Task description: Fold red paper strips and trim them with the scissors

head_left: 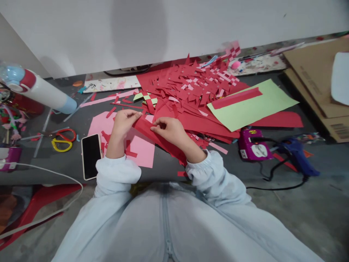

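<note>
A strip of red paper (147, 129) slants between my two hands, over the table's front middle. My left hand (124, 123) pinches its upper left end between thumb and fingers. Further along the strip, my right hand (170, 131) is closed on its edge, with the fingertips bent together. Beneath the hands lies a sheet of pink paper (145, 154) scattered with small red scraps. Just beyond them spreads a heap of red paper pieces (174, 85), some woven with pink. The strip's lower right end is partly hidden by my right wrist.
Scissors (64, 140) and a phone (91, 156) lie at left, below a white bottle (40, 89). Right of the heap are a light green sheet (251, 107), a purple box (253, 145), a blue glue gun (300, 156) and cardboard (316, 80). A white cable (54, 169) crosses the left edge.
</note>
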Tool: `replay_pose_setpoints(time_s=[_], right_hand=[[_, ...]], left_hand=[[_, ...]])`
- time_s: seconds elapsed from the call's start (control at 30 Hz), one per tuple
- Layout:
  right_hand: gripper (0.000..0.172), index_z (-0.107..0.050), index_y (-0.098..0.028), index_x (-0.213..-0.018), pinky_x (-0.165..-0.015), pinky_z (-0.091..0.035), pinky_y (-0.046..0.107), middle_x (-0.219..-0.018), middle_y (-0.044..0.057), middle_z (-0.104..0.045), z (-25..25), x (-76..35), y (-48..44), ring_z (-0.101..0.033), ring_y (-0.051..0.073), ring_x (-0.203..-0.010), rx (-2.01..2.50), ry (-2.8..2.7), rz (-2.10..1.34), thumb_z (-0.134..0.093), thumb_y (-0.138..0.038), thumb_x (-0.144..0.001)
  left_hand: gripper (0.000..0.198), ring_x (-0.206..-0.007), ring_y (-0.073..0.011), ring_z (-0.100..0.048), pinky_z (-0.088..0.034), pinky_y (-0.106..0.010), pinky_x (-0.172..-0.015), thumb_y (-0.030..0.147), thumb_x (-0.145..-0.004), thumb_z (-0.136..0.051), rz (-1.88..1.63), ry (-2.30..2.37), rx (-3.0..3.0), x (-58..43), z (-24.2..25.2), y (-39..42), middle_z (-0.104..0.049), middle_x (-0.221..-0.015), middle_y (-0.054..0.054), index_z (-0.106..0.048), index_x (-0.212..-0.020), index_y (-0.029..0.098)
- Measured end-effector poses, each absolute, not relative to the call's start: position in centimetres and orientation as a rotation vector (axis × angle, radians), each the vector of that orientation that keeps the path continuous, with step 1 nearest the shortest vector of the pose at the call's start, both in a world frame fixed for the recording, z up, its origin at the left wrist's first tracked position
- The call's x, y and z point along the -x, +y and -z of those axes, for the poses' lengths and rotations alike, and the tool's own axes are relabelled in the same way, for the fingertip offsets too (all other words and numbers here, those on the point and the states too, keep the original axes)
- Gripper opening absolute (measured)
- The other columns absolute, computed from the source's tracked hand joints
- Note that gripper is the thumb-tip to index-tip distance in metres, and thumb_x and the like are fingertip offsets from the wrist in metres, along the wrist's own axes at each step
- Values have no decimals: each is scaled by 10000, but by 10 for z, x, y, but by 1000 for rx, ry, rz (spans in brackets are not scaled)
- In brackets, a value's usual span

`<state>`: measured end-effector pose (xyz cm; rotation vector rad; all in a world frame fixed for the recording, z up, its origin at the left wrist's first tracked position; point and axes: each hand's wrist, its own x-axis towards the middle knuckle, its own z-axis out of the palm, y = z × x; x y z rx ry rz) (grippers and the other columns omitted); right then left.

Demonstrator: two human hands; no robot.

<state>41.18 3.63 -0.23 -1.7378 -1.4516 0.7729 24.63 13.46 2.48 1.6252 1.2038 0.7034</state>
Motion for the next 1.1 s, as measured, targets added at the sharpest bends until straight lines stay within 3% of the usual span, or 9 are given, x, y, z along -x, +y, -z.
replay_pose_setpoints(time_s=[0.3,0.53,0.87,1.1], right_hand=[[104,-677,-180,-800,-642,-397,263,-725,17,-689,1,-427,37,-569,133,-639,1705,-1493,-892,-629,-272,-803],[143,-719,-181,-809,-662,-435,275,-746,33,-719,3,-440,38,-626,160,-700,1639,-1451,-983,-674,-307,-760],[155,-739,-178,-822,-695,-464,287,-798,38,-734,1,-449,36,-634,164,-715,1585,-1451,-982,-641,-277,-753],[183,-756,-184,-854,-741,-486,293,-852,41,-756,-2,-453,34,-671,172,-769,1533,-1457,-1006,-616,-224,-744]], left_hand=[[289,-538,-111,-524,-387,-247,-546,442,-642,-787,-361,1133,-1684,-226,-29,148,-668,-619,-28,-764,-742,171],[239,-504,-99,-521,-383,-229,-505,407,-651,-765,-265,1053,-1733,-219,-27,151,-626,-556,-10,-724,-664,172],[154,-580,-97,-585,-468,-227,-576,273,-680,-731,-359,965,-1733,-217,-32,150,-692,-662,-18,-753,-787,164],[157,-724,-142,-667,-532,-250,-661,264,-700,-715,-452,940,-1738,-216,-33,150,-750,-817,-60,-763,-823,178]])
